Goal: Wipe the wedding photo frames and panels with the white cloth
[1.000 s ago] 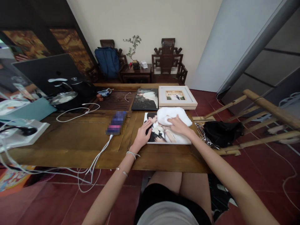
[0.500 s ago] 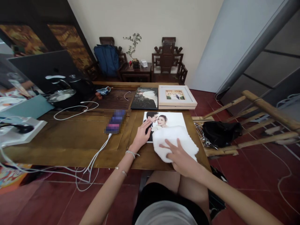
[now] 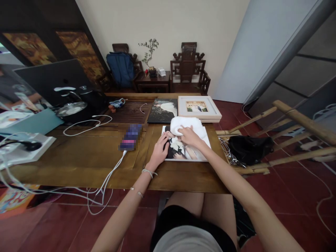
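Observation:
A glossy photo print (image 3: 183, 151) of a couple lies flat on the wooden table (image 3: 78, 157) in front of me. My left hand (image 3: 160, 151) presses flat on its left edge, fingers spread. My right hand (image 3: 189, 135) grips a white cloth (image 3: 185, 124) bunched on the print's far part, covering the top of the picture.
Behind the print lie a dark photo (image 3: 163, 110) and a white framed photo (image 3: 198, 107). A phone (image 3: 130, 137) with a white cable (image 3: 110, 175) lies to the left. Kettles (image 3: 73, 101) stand far left. A black bag (image 3: 248, 148) rests on bamboo poles at right.
My right hand has slid the white cloth from the print's near right corner back up to its far end. My left hand has stayed on the left edge.

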The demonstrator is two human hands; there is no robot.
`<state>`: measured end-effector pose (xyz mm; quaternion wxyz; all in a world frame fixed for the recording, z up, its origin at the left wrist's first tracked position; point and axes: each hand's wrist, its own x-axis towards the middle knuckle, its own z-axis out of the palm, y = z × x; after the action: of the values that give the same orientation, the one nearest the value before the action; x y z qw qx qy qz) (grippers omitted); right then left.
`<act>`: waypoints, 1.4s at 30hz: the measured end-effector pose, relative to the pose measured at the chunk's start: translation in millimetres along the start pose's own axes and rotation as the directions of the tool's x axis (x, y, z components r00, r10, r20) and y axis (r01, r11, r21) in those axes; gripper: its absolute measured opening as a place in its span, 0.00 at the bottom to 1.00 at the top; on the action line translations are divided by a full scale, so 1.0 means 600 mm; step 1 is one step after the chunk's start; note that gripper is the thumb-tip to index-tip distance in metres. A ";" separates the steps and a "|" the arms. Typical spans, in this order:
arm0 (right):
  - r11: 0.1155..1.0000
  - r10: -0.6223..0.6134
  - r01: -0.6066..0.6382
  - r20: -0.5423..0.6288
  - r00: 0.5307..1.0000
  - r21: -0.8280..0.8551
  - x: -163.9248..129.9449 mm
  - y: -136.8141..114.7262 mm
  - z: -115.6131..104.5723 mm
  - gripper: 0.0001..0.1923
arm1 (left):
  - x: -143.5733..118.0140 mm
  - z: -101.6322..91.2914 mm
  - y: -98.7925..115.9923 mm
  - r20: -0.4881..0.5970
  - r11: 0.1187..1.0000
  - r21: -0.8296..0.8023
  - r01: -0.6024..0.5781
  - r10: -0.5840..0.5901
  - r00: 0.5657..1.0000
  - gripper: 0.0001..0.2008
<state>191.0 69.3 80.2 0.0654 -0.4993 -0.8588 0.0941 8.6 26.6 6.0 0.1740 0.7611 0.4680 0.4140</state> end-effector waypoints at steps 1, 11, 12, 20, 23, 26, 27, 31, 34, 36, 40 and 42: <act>1.000 -0.005 0.005 -0.006 1.000 -0.009 -0.009 -0.006 0.005 0.19 | 0.000 0.000 -0.001 0.006 1.000 -0.003 0.005 -0.005 1.000 0.20; 0.967 -0.251 0.243 0.116 0.961 0.076 -0.239 -0.060 0.026 0.23 | -0.002 0.008 -0.008 0.035 0.998 0.010 0.055 -0.056 0.998 0.21; 0.968 -0.244 0.233 0.125 0.962 0.097 -0.245 -0.050 0.021 0.22 | -0.001 0.009 -0.008 0.034 0.998 0.011 0.054 -0.055 0.998 0.21; 0.993 0.113 -0.112 -0.038 0.993 0.034 -0.124 0.055 0.000 0.18 | -0.001 0.009 -0.008 0.028 0.998 -0.005 0.067 -0.067 0.997 0.20; 0.995 0.102 -0.103 -0.077 0.992 -0.008 -0.065 0.025 0.011 0.19 | -0.002 0.003 0.000 0.002 0.996 -0.068 0.051 -0.051 0.999 0.20; 0.997 -0.071 0.069 -0.040 0.997 -0.040 -0.040 -0.031 0.032 0.23 | -0.003 -0.007 0.008 -0.105 0.983 -0.177 0.039 -0.058 0.993 0.22; 0.988 -0.147 0.147 -0.013 0.989 -0.039 -0.042 -0.050 0.039 0.24 | -0.003 -0.011 0.010 -0.153 0.976 -0.214 0.044 -0.078 0.985 0.23; 0.931 -0.364 0.365 0.072 0.929 -0.001 -0.098 -0.097 0.045 0.23 | -0.004 -0.013 0.006 -0.251 0.955 -0.289 0.074 -0.150 0.956 0.24; 0.930 -0.367 0.366 0.145 0.919 0.034 -0.168 -0.088 0.027 0.22 | -0.004 -0.004 0.002 -0.179 0.976 -0.201 0.082 -0.119 0.977 0.24; 0.961 -0.278 0.276 0.169 0.946 0.032 -0.206 -0.062 0.014 0.22 | -0.005 0.003 0.003 -0.091 0.990 -0.100 0.096 -0.105 0.990 0.24; 0.997 -0.062 0.067 0.121 0.991 -0.036 -0.223 0.018 0.003 0.22 | -0.004 0.010 0.006 0.015 0.997 0.014 0.077 -0.077 0.997 0.23; 0.997 0.014 -0.009 0.075 0.997 -0.071 -0.200 0.049 0.004 0.21 | -0.003 0.009 0.006 0.017 0.998 0.027 0.054 -0.055 0.998 0.21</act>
<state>274.5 -21.1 68.7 0.0150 -0.5022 -0.8606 0.0829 14.4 23.8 4.0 0.1793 0.7539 0.4924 0.3962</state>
